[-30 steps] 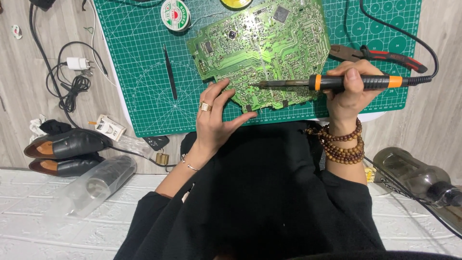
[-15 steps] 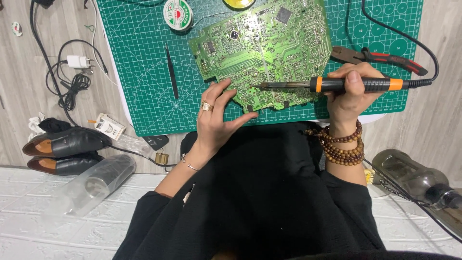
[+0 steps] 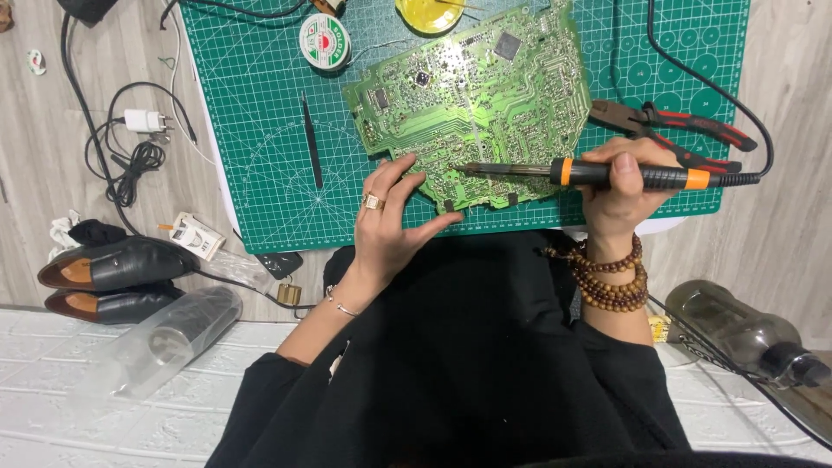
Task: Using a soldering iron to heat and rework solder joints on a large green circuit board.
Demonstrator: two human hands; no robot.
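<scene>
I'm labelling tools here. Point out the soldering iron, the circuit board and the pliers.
soldering iron [image 3: 637, 176]: head view, on its black handle.
circuit board [image 3: 485, 95]: head view, on its green middle.
pliers [image 3: 693, 126]: head view, on the red grip.

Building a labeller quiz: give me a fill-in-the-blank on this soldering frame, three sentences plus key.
1. The right hand holds a soldering iron with its tip on the green ____.
2. The left hand rests on the circuit board's ____ edge.
3. The red-handled pliers lie on the cutting mat to the ____ of the board.

Missing words: circuit board; near; right
</scene>
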